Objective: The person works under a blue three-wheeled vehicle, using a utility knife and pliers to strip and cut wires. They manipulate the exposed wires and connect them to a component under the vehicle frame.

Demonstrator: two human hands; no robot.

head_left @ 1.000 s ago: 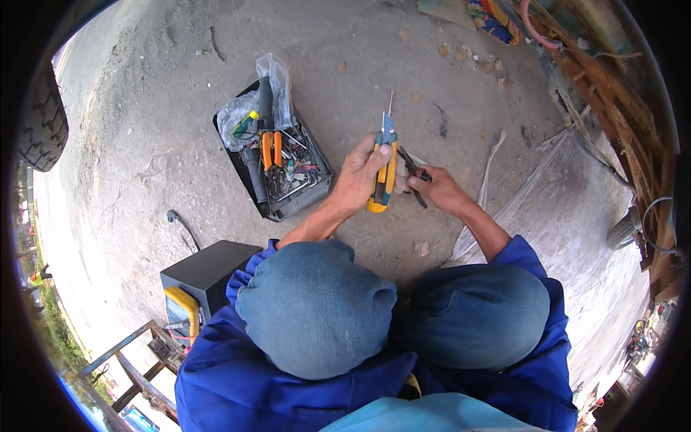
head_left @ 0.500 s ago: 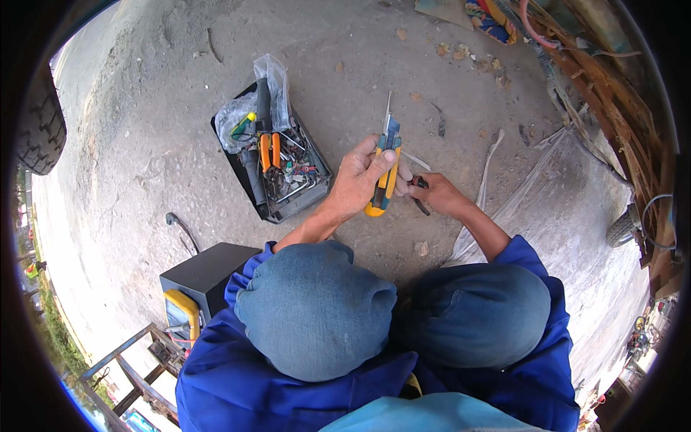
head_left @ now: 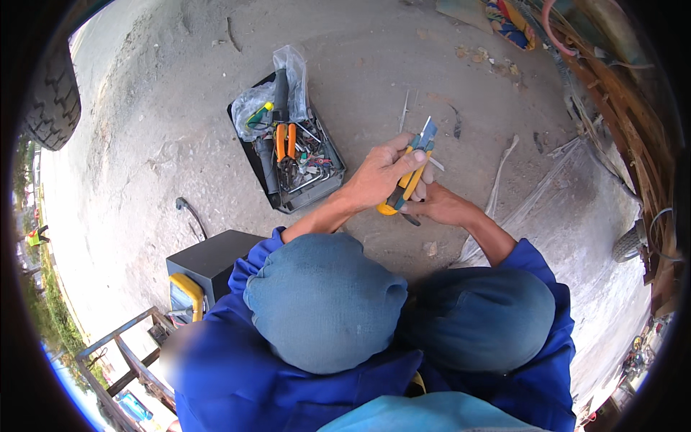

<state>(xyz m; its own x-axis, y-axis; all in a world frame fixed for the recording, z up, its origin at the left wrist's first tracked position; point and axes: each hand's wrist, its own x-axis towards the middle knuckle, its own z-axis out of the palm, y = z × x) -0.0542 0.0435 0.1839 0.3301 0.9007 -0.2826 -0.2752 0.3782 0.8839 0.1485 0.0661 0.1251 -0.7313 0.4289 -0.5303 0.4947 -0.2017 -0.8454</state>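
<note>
A yellow and teal utility knife [head_left: 410, 183] lies in my left hand [head_left: 379, 173], whose fingers are closed round it with the thumb on its upper side. The knife's dark blue tip points up and away to the right. Thin pale strips [head_left: 404, 108] stick out beyond the left fingers, and a short white piece [head_left: 437, 164] shows at the knife's right. My right hand [head_left: 445, 206] is closed just below the knife, close against the left. Out of it pokes the dark handle [head_left: 411, 220] of a tool; the rest of the tool is hidden.
At the left, an open black tool case [head_left: 311, 196] holds orange-handled pliers [head_left: 286, 141], plastic bags and small parts. Nearer stands a dark box [head_left: 216, 253] with a yellow-framed device [head_left: 188, 294] beside it. Rusty metal [head_left: 619, 108] lines the right; a tyre [head_left: 54, 101] is far left.
Both hands have shifted slightly right, and the knife now tilts further right. The right hand has closed in under the knife, hiding most of the dark tool.
</note>
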